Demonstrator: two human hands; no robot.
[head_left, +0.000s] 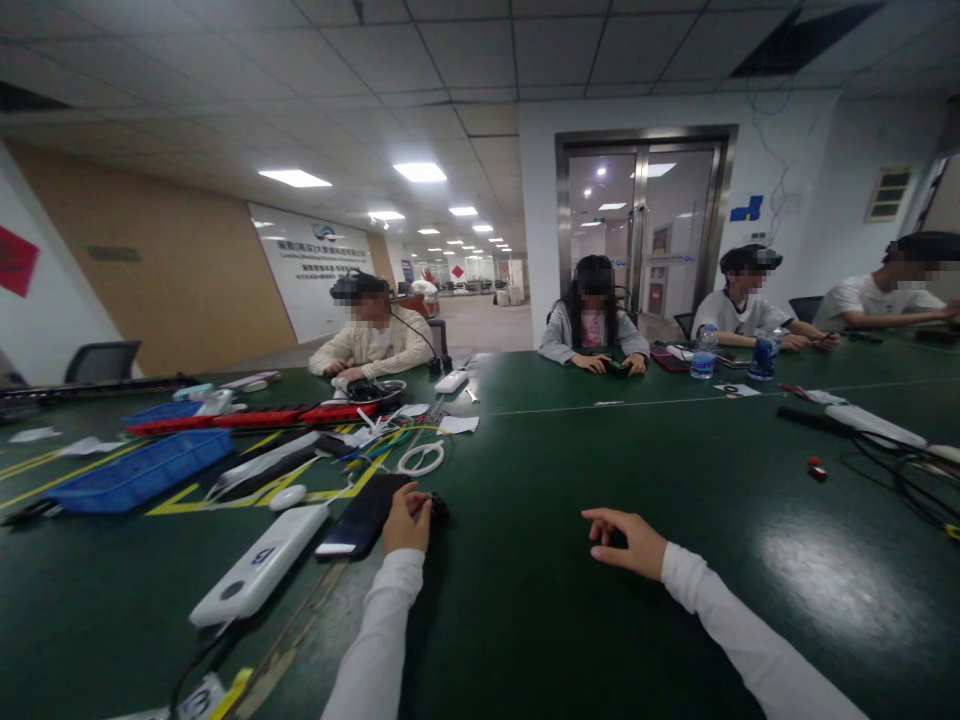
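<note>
My left hand (406, 520) is over the right edge of a dark phone-like slab (358, 522), its fingers bent and drawn together. At its fingertips sits a small black object (438, 508), which the hand appears to pinch; its kind is too dark to make out. My right hand (630, 543) hovers over the green table (525, 620), thumb and index finger apart, with nothing in it. Left of the slab lies a white power-bank-like device (260, 565) with a cable, and near it a white round piece (288, 497).
A blue tray (142, 470), a coiled white cable (421, 459) and red strips (255, 418) lie to the left. Across the table sit several people in headsets, with bottles (703, 356) near them. At right are a white device (877, 426), black cables and a small red-and-black piece (817, 469).
</note>
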